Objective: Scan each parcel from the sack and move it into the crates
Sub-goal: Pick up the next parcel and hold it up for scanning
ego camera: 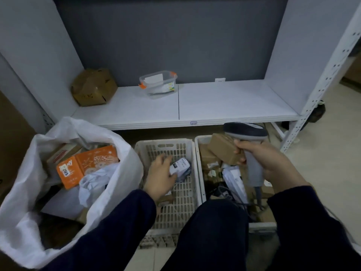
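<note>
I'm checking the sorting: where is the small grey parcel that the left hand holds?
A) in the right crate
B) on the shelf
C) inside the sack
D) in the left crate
D: the left hand grips the parcel within the walls of the left crate, just above its slotted floor.

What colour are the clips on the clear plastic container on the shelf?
Orange; the clips on the clear plastic container show best in the head view.

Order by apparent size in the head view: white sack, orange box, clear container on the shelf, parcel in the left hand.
1. white sack
2. orange box
3. clear container, though it is farther from the camera
4. parcel
</note>
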